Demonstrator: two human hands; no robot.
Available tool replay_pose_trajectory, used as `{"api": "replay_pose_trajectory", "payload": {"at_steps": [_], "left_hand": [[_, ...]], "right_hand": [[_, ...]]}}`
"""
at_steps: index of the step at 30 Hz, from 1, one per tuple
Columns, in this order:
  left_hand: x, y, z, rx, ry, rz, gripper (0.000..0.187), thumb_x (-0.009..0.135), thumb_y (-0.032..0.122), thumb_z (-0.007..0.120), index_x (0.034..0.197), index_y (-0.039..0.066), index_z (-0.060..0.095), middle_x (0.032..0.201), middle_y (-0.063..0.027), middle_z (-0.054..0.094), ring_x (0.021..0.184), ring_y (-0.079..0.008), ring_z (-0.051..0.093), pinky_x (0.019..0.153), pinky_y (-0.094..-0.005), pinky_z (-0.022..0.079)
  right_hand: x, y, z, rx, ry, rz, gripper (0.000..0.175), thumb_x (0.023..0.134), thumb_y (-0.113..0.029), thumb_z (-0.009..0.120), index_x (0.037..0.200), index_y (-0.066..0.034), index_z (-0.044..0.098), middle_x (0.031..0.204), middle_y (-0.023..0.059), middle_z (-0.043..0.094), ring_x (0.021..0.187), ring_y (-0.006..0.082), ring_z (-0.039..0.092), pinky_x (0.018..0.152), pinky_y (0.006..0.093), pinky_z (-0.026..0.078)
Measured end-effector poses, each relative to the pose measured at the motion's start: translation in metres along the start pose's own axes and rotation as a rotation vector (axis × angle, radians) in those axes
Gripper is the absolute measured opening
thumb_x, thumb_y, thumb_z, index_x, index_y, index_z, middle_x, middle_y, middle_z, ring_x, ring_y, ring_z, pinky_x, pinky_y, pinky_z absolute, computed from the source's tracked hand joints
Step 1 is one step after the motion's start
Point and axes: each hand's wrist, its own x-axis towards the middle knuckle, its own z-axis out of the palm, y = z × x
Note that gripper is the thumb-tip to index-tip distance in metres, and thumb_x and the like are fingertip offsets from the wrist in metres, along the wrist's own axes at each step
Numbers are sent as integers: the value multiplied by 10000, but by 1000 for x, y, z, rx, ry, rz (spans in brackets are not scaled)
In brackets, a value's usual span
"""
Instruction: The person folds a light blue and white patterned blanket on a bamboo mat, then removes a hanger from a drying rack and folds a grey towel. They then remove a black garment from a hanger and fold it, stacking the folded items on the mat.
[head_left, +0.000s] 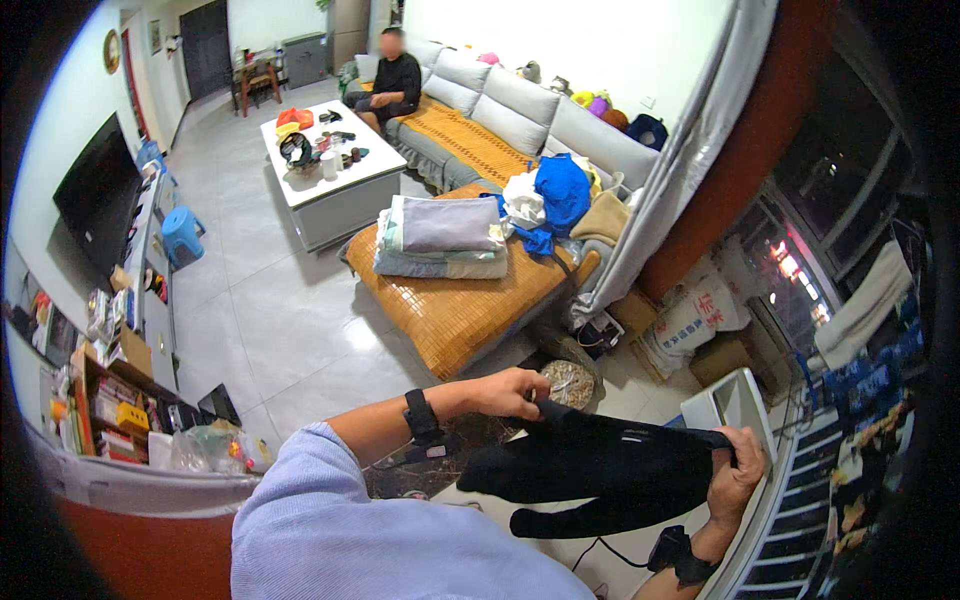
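Observation:
Stretched between my two hands hangs a black garment (600, 457), with long narrow parts dangling toward the left; it looks like a pair of trousers or leggings. My left hand (514, 394) pinches one end of its upper edge. At the other end, my right hand (739, 469) grips the edge near a white open-topped plastic container (742, 397). A small light mark shows on the cloth near that edge. Both of my wrists bear black straps. Beyond my hands, folded bedding (446, 232) lies stacked on the mat-covered sofa section (420, 315), beside a heap of blue and white clothes (559, 195).
A sack of pebble-like pieces (568, 384) stands just past my left hand. At the right are a white rack (799, 502) and hanging clothes (862, 397). A white coffee table (390, 161) holds several items. Another person (396, 79) sits on the far sofa.

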Motion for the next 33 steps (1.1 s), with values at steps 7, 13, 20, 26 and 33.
{"api": "replay_pose_trajectory", "payload": {"at_steps": [7,13,20,26,33], "left_hand": [[-6,8,-4,-137,142,-24,356,772,68,639,1102,34,508,944,-18,555,870,-104,482,740,-256,419],[-23,45,-25,-391,150,-192,334,845,333,622,729,21,591,651,88,483,631,-24,431,550,-221,372],[-56,74,-68,-327,-113,46,438,896,364,534,598,71,404,617,96,258,562,-46,272,486,-244,245],[-80,83,-97,-269,379,-55,278,854,275,619,859,1,663,682,60,519,622,-31,422,537,-209,367],[-91,85,-105,49,327,-108,340,856,335,599,943,6,591,720,-14,526,703,-92,469,609,-254,408]], "right_hand": [[36,33,13,241,-139,-42,128,664,11,650,789,-3,624,622,86,496,574,214,492,544,294,380],[48,49,12,281,-237,10,133,690,-43,673,787,26,612,632,86,524,587,190,509,547,289,387],[62,40,27,326,-330,120,118,705,-33,643,781,53,613,644,45,568,602,132,524,574,271,415],[67,38,49,450,-570,262,149,736,-68,645,821,52,615,698,18,606,630,78,524,581,231,430],[56,63,94,692,-748,443,182,867,-110,536,964,23,612,785,-50,568,696,37,478,619,205,399]]}}
